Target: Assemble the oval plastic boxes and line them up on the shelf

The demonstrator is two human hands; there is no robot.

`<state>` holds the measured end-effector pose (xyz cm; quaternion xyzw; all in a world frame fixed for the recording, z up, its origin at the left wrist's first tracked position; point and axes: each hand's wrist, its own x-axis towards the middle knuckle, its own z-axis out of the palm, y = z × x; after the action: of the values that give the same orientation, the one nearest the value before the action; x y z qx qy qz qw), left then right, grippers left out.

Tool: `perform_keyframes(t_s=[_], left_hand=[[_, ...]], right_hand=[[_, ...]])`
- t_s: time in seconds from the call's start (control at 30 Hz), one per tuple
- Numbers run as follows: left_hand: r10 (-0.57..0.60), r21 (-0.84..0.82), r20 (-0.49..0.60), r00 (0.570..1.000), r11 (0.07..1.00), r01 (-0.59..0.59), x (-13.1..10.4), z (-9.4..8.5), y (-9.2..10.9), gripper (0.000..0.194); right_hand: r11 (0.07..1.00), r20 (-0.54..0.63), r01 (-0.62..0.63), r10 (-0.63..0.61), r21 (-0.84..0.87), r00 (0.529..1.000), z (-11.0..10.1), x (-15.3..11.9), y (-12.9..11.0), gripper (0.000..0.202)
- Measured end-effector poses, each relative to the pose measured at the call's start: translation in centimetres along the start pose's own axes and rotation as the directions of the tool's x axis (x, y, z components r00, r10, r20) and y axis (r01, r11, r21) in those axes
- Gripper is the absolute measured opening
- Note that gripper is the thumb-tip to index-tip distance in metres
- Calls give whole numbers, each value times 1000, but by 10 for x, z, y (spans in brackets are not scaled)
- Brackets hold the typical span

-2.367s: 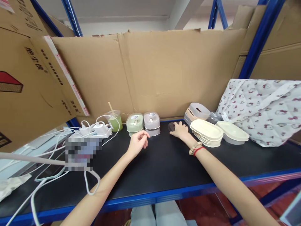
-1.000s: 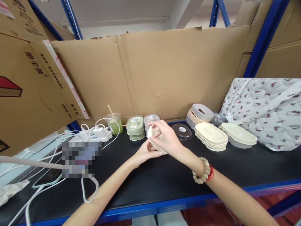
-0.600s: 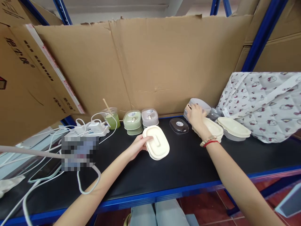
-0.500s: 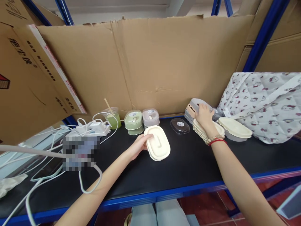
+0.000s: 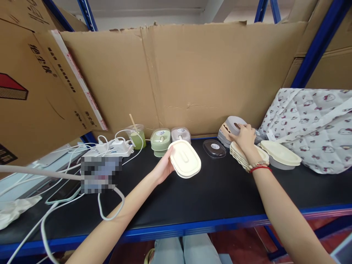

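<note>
My left hand (image 5: 164, 167) is closed on a cream rounded-rectangular lid (image 5: 185, 158), thumb on its near left edge, holding it above the black tabletop and tilted toward me. A pale layer shows beneath its rim. My right hand (image 5: 244, 137) reaches over to a stack of grey plastic pieces (image 5: 226, 135), thumb and fingers bent around the top piece; its fingertips are partly hidden. Under the wrist lies a fanned stack of cream lids (image 5: 238, 156). To the right of that, another cream piece (image 5: 280, 152) rests on grey ones.
A green lunch box (image 5: 161, 141) and a grey-lilac one (image 5: 180, 134) stand at the back. A dark transparent lid (image 5: 214, 148) lies nearby. At left are a drink cup (image 5: 136, 137), a power strip (image 5: 129, 149) and loose cables. A patterned bag (image 5: 319, 128) sits at right.
The view has swung slightly left. My left hand has raised the cream lid a little, so it covers more of the grey-lilac box. My right hand's fingers have drawn closer together at the grey stack.
</note>
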<state>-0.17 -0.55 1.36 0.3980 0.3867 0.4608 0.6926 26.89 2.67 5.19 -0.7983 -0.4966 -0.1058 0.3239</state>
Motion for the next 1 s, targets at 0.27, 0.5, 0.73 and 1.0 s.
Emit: perform_keyframes(t_s=[0.27,0.5,0.73,1.0], left_hand=[[11,10,44,999,1000,-11,2,-3,-3,42],[73,-96,21,997,993,-71,-3,2,3,41],[241,-183,-106,965,949,-257,-2,0,11,34],[365,-188,3,931,915,-358,2,-10,7,43]], right_hand=[[987,25,-24,21,156,999,6,4,8,41],[935,-350,113,13,336,937,3,0,-13,25],[356,-489,738,-574,573,657,15,-54,-73,24],[275,-334,726,-749,630,573,33,-82,-80,26]])
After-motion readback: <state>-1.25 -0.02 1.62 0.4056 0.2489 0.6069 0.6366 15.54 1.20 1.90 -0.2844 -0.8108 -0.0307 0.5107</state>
